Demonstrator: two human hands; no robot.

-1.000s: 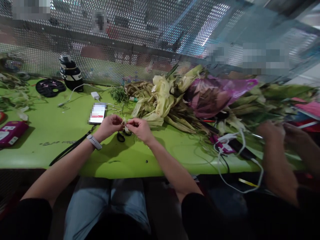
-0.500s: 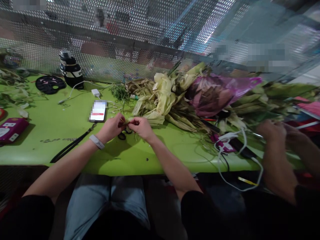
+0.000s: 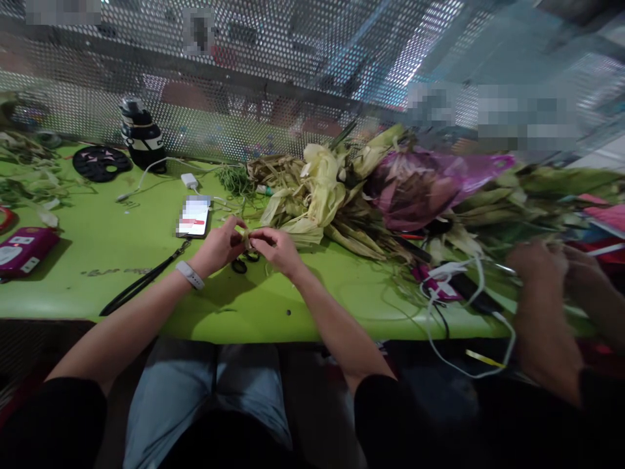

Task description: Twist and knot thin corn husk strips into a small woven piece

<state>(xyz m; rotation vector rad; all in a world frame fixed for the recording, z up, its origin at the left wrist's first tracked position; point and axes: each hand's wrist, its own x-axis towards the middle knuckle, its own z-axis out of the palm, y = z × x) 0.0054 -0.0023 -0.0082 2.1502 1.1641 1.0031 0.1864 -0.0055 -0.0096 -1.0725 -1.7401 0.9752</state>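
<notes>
Left hand (image 3: 222,247): thumb and fingers pinched closed on a small pale husk piece (image 3: 245,240). Right hand (image 3: 278,249): fingertips likewise closed on it, facing the left. Husk piece: between the hands, above black-looped scissors (image 3: 239,266) at 6 o'clock. Smartphone (image 3: 195,218): 10 o'clock. Corn husks (image 3: 325,192): 2 o'clock.

Small pale-yellow husk-like piece (image 3: 246,240), narrow, pinched between left grip (image 3: 222,247) and right grip (image 3: 279,251) above green worktop (image 3: 266,312), partly hidden by fingers, exact shape unclear. Black loops (image 3: 239,266) on worktop under the hands, rest hidden. Corn husks (image 3: 325,189), pale yellow to dry brown, creased, loose heap on worktop beyond right grip.
</notes>
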